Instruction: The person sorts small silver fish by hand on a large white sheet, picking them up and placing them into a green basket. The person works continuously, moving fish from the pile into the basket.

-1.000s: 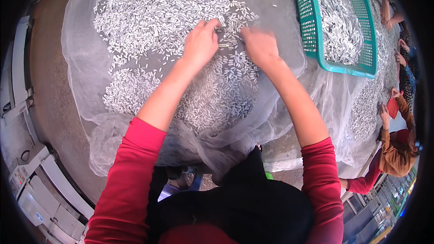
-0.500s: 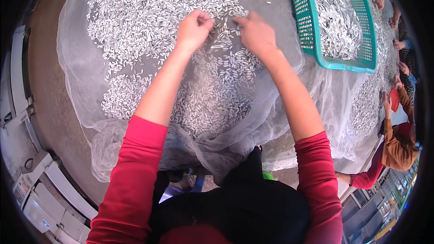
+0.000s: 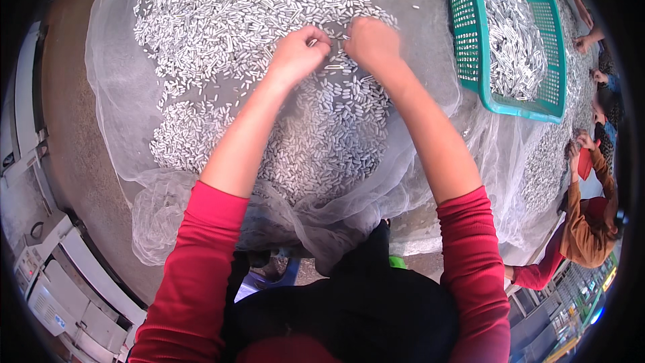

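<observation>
Many small, oblong, silvery metal pieces [image 3: 222,20] lie spread over a grey table draped with white netting [image 3: 111,94]. Among them, at the edge of a thinner patch, my left hand [image 3: 300,55] is closed with thumb and forefinger pinched; anything between the tips is too small to make out. Just to its right, my right hand [image 3: 373,44] is curled low over the pieces, its fingertips mostly hidden behind the hand. A narrow gap separates the two hands. Nearer me, below the hands, lies another heap of pieces [image 3: 316,154].
A green plastic basket [image 3: 521,109] filled with longer silvery pieces stands at the far right. Beyond it, other people's hands [image 3: 588,39] work along a further heap. A co-worker in a brown sleeve [image 3: 583,238] is at the right. Grey-white machinery [image 3: 50,289] stands at the left.
My right hand has moved slightly left toward my left hand, and its outstretched forefinger is now curled in. My left hand stays pinched, a little lower in the picture.
</observation>
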The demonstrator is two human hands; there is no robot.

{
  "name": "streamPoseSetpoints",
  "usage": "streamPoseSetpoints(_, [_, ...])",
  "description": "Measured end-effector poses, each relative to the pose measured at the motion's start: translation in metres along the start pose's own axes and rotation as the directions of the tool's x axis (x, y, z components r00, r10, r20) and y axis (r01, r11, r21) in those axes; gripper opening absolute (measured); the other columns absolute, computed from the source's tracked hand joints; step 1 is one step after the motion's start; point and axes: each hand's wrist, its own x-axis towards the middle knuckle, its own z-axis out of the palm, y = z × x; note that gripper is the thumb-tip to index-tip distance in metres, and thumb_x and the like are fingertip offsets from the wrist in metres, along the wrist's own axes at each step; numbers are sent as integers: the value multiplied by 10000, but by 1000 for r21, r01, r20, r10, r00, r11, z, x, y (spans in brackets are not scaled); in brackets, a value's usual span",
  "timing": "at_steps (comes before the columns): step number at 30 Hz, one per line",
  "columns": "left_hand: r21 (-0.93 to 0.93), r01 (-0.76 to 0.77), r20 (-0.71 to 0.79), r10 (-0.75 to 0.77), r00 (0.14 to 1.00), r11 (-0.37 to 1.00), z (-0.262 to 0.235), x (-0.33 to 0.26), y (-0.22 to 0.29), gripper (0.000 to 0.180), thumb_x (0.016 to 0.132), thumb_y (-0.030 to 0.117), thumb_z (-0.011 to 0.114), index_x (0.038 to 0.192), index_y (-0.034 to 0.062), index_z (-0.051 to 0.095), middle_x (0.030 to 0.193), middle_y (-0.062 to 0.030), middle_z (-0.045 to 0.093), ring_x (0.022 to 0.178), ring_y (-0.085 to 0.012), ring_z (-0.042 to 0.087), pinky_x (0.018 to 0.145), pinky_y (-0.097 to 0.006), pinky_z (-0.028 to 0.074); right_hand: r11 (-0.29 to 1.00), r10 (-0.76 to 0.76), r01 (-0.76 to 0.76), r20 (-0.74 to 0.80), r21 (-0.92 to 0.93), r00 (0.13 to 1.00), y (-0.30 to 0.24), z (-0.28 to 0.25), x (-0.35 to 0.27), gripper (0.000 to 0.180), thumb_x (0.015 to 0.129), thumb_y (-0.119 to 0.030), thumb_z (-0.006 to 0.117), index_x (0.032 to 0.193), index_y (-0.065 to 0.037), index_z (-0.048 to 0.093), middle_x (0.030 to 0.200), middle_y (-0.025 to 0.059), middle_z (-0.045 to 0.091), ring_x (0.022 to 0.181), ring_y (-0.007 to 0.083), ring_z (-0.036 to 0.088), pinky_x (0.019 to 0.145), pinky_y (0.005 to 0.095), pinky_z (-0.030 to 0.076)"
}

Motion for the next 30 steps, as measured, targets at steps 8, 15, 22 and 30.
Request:
streamPoseSetpoints(8, [391,-327,-187,422,887,860,31,11,0,229,786,93,598,1001,100,674,890,-153,604,863,-331,607,782,-414,490,392,-29,-176,204,903,979,72,-27,-14,169,803,-181,629,921,-62,643,934,51,664,908,185,629,784,319,485])
streamPoseSetpoints(15, [566,-391,-78,520,851,726,37,15,3,172,802,123,644,971,89,646,862,-108,599,814,-303,613,714,-399,491,-183,-114,-206,187,961,976,83,-26,-46,194,846,-85,595,1037,-53,573,940,27,606,858,118,563,738,264,432])
streamPoseSetpoints(22, [659,-415,106,469,877,627,23,27,10,101,831,149,627,907,83,629,877,-83,607,827,-275,615,711,-390,488,660,-66,-35,104,750,992,64,-8,-23,220,778,-214,668,921,-54,712,835,83,695,781,173,645,738,308,495])
streamPoseSetpoints(30, [-752,111,314,205,927,649,-28,2,-3,364,877,143,603,1212,24,524,928,-19,588,782,-106,542,672,-232,448,961,209,-227,121,157,970,72,-29,-55,261,753,-335,688,881,-110,718,895,127,702,890,286,669,783,369,516])
